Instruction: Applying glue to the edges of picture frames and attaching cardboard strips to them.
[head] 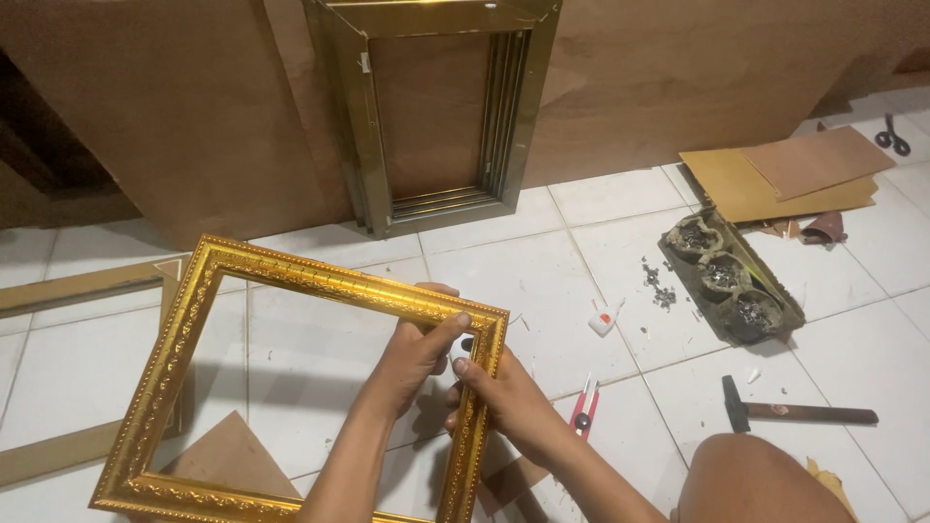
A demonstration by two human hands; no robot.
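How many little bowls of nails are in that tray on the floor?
3, in a row inside the dark tray on the white tiles at right: one at the far end, one in the middle, one at the near end.

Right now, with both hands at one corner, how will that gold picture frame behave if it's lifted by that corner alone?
The gold picture frame is probably stiff: its four ornate rails hold a clean rectangle while the left hand and right hand grip just one corner. It looks light for its size, being open with no glass or backing. Its glossy moulding may be slippery, and the far side would likely sag or swing.
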